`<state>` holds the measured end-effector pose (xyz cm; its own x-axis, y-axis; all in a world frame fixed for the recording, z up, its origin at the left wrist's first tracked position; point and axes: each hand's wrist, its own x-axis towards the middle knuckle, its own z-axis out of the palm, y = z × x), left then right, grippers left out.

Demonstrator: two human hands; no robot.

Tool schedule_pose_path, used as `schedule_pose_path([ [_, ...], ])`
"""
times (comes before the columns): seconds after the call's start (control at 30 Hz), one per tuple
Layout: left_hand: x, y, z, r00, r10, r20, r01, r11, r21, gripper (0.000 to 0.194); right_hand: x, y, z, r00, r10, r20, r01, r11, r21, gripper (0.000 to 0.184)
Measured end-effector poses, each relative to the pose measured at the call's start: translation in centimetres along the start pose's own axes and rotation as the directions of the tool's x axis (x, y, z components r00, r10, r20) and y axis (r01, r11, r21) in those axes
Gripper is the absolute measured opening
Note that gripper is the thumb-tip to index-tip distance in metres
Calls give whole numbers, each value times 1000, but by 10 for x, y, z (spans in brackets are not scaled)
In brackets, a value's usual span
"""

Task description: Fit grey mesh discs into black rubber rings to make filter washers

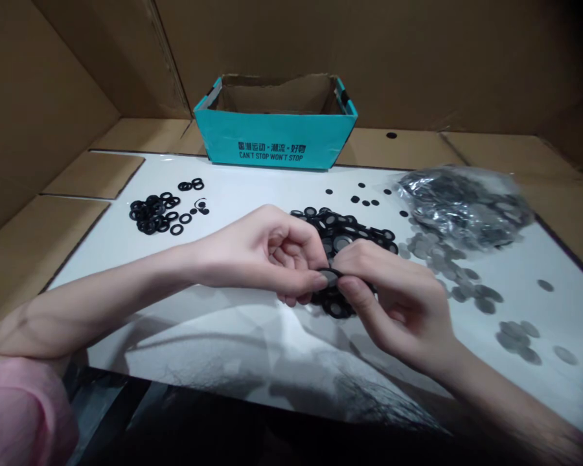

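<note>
My left hand [267, 255] and my right hand [393, 298] meet over the middle of a glossy white board [252, 188]. Both pinch one small black ring with a grey disc [330, 277] between thumbs and fingertips. Right behind and beneath the fingers lies a pile of black rings with grey discs inside [342, 236]. The fingers of both hands are curled closed. A pink sleeve [19, 408] shows at the lower left corner.
A heap of empty black rings [158, 212] lies at the board's far left. A clear plastic bag of grey discs [461, 204] sits at the right, with loose grey discs [466, 281] spilled beside it. A teal cardboard box [276, 129] stands open at the back. Brown cardboard walls surround everything.
</note>
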<state>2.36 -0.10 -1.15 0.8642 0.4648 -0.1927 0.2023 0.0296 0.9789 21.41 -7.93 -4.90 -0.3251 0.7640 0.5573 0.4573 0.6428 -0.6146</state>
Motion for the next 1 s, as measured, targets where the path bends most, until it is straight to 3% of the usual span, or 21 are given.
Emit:
schedule_pose_path([
  [0.4, 1, 4, -1, 999, -47, -6, 47, 997, 58, 9, -2, -1, 6, 1000, -7, -14, 7, 999, -52, 16],
  [0.67, 2, 1, 7, 977, 134, -163, -101, 976, 193, 9, -3, -2, 6, 995, 40, -88, -49, 994, -101, 17],
  [0.9, 0, 5, 2, 998, 61, -22, -55, 981, 184, 10, -6, -3, 10, 988, 59, -142, -60, 998, 1, 17],
  [1.0, 0, 7, -2, 1000, 12, 29, -18, 976, 217, 10, -5, -3, 11, 995, 38, -94, -40, 999, -23, 16],
])
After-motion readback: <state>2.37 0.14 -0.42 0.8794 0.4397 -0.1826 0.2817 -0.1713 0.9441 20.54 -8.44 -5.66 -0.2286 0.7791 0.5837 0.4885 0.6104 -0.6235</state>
